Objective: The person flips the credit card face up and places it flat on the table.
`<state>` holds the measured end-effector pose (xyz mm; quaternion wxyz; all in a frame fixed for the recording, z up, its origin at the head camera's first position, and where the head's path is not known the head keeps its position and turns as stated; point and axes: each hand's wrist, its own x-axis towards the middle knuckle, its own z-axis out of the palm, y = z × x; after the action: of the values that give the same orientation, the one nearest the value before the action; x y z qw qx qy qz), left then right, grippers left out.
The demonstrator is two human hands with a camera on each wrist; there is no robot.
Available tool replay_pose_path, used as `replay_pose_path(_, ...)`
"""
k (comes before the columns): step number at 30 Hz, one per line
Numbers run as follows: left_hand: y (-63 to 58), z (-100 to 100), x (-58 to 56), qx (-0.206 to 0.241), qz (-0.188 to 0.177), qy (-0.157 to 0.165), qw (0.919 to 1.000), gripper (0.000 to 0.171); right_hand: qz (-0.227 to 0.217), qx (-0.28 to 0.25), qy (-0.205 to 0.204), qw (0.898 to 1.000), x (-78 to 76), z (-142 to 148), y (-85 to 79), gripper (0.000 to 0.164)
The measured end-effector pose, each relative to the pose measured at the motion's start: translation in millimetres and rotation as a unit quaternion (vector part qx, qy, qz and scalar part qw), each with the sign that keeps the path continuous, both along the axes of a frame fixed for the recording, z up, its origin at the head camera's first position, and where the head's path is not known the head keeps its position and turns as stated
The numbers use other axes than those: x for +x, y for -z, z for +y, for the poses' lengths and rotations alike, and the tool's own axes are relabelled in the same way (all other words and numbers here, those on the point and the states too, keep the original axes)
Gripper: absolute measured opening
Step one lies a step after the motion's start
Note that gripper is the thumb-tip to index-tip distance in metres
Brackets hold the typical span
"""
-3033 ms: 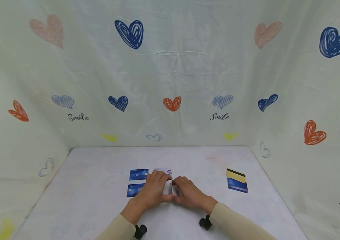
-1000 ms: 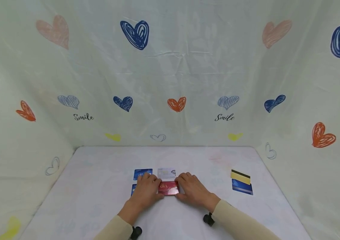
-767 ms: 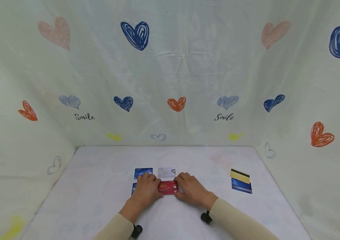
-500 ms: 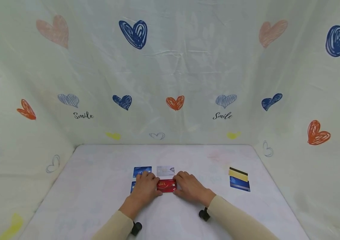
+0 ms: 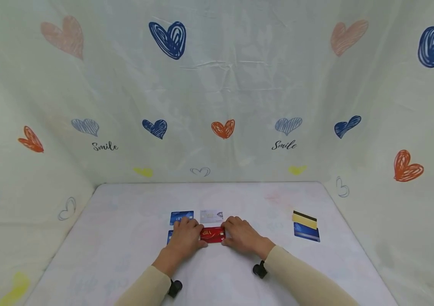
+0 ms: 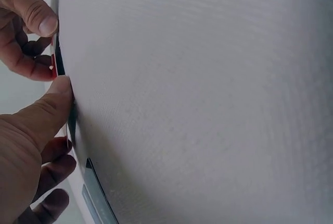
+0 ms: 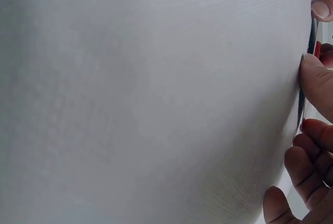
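A red card (image 5: 213,235) printed "VIP" lies between my two hands in the head view, low at the table's surface. My left hand (image 5: 187,238) pinches its left end, thumb at the near edge and fingers at the far edge. At the right end, my right hand (image 5: 242,236) grips it in the same way. A silver-white card (image 5: 211,216) lies just behind the red one. Two blue cards lie to the left: the back one (image 5: 178,216) is partly covered by my left fingers, and the front one (image 5: 169,236) shows only a corner.
To the right, a yellow card (image 5: 304,220) with a black stripe overlaps a blue card (image 5: 306,233) on the white table (image 5: 255,280). A curtain (image 5: 247,157) printed with hearts rises behind the table. Black wrist cameras (image 5: 259,270) hang below the sleeves.
Three seconds ago the hands were close together, holding a card on edge between them. The hands then spread apart, and the red card came down flat, face up. Since then they have barely moved.
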<state>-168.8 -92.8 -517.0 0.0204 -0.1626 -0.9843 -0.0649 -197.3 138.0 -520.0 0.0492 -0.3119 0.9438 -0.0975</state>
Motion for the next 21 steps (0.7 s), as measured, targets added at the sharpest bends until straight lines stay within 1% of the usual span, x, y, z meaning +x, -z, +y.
replay_pose_path(7,-2.2,0.6,-0.2,0.006,-0.007,-0.007,0.9999,0.064,-0.003,-0.002,0.001,1.0,0.0,-0.8,0.8,0.055)
replay_pose_path(12,-0.1,0.9,-1.2,0.011,-0.015,-0.013,0.9997,0.065,-0.001,0.001,0.003,1.0,-0.1,-1.8,1.3,0.054)
replay_pose_path(21,2.1,1.3,-1.7,0.018,-0.021,-0.021,0.9994,0.065,-0.016,-0.007,0.015,1.0,1.0,-2.5,-0.1,0.054)
